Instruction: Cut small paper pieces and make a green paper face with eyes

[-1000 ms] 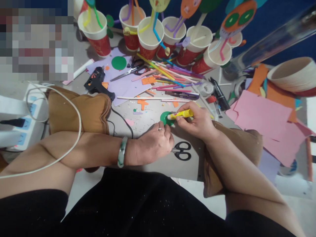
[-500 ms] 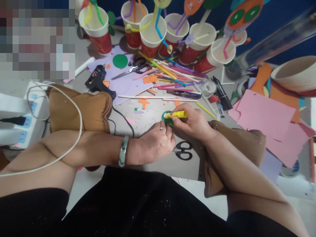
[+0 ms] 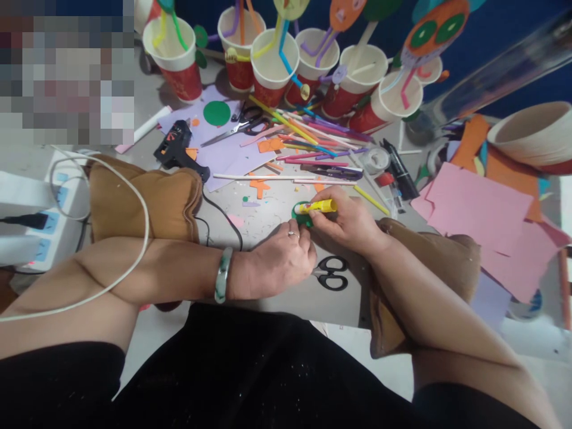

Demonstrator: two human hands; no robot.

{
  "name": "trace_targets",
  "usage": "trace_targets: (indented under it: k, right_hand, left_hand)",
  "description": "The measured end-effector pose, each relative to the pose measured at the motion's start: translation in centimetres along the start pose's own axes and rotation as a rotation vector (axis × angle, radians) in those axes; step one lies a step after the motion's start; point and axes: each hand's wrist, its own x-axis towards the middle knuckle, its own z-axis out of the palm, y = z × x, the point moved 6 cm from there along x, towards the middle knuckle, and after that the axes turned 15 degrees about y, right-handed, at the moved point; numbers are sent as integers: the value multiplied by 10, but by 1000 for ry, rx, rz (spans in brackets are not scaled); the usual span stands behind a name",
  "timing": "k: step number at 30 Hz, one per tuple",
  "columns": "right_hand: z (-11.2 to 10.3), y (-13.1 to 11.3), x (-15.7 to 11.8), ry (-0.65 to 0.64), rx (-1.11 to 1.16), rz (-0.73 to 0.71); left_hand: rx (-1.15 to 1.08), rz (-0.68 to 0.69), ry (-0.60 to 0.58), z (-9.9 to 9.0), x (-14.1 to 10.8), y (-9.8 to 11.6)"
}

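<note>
My right hand (image 3: pixel 346 221) is closed round a yellow glue stick (image 3: pixel 322 206), whose white tip rests on a small green paper piece (image 3: pixel 302 218). Just left of it, my left hand (image 3: pixel 283 256) lies low over the table with its fingers pressed together at the lower edge of the green piece, so it appears to hold that piece. Black-handled scissors (image 3: pixel 333 281) lie below my right hand, their blades partly hidden by my left hand.
Red and white cups (image 3: pixel 181 77) with paper figures line the back. A glue gun (image 3: pixel 176 146), purple paper (image 3: pixel 232 156) and coloured sticks (image 3: pixel 313 140) lie ahead. Pink paper (image 3: pixel 482 208) is at right. A white cable (image 3: pixel 145 226) crosses my left arm; brown cushions (image 3: pixel 138 199) flank both arms.
The view has shifted very slightly. The glue stick's tip has moved a little on the green piece; both hands keep nearly the same place and grip.
</note>
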Motion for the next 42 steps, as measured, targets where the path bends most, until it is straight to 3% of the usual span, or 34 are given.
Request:
trace_targets:
  k: [4, 10, 22, 42]
  right_hand:
    - [2, 0, -1, -31, -5, 25]
    - [-11, -1, 0, 137, 12, 82]
    - [4, -7, 0, -7, -108, -32]
    - [6, -8, 1, -27, -56, -7]
  left_hand:
    - [10, -1, 13, 1, -1, 1]
    - [0, -2, 27, 2, -1, 1]
    - [32, 4, -13, 0, 2, 1]
    - [32, 9, 1, 1, 0, 2]
